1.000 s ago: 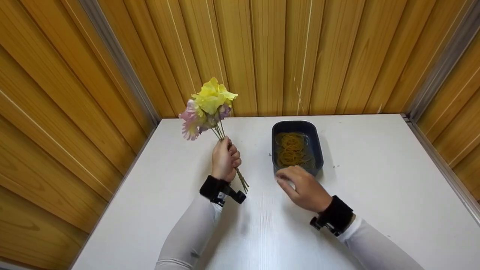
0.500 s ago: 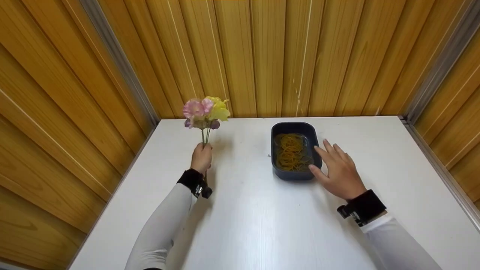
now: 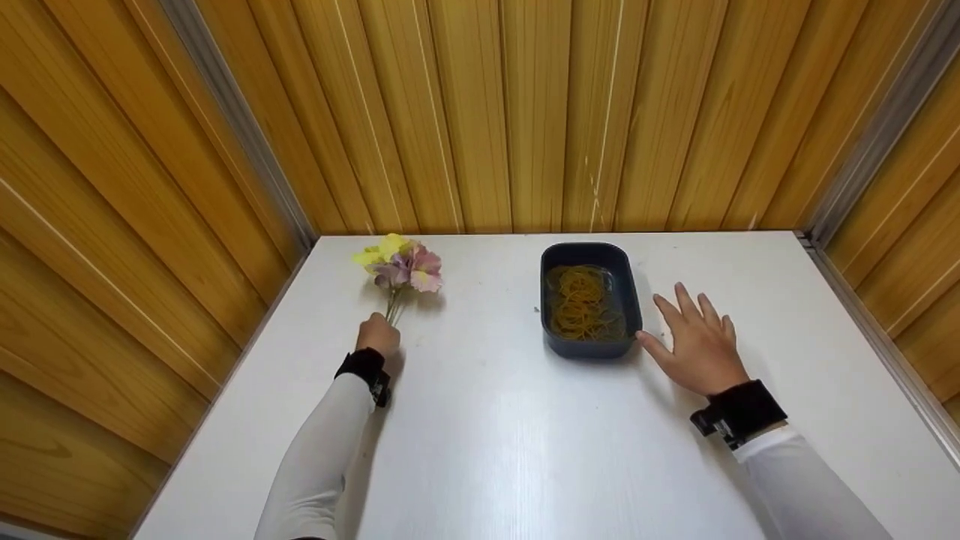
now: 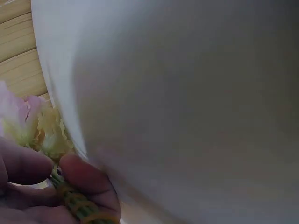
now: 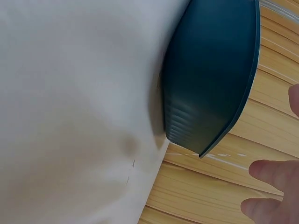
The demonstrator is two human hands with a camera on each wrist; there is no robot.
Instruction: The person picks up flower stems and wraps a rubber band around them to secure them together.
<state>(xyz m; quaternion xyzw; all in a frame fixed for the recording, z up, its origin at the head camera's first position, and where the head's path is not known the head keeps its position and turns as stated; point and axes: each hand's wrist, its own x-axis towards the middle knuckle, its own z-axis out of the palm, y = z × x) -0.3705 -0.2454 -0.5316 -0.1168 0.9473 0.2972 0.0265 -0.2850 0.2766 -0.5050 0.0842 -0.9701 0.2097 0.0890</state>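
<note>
A bunch of artificial-looking flowers [image 3: 405, 264], pink, purple and yellow, is at the table's far left, low over the white surface; whether it touches cannot be told. My left hand [image 3: 379, 335] grips its green stems. In the left wrist view, thumb and fingers pinch the stems [image 4: 70, 196], which have a yellowish rubber band [image 4: 100, 217] wound round them. My right hand [image 3: 703, 346] is spread with fingers straight, just right of a dark blue tub [image 3: 589, 349]. Tangled yellow-brown rubber bands [image 3: 583, 300] lie in the tub. Nothing is in the right hand.
The white table [image 3: 480, 435] carries the tub right of its middle, toward the back. Wood-panelled walls [image 3: 480, 112] rise behind and at both sides, with grey metal posts [image 3: 247, 142] at the corners.
My left hand has carried the bunch leftward and down from upright to low near the table. My right hand has left the tub's front edge, moved right, and spread its fingers.
</note>
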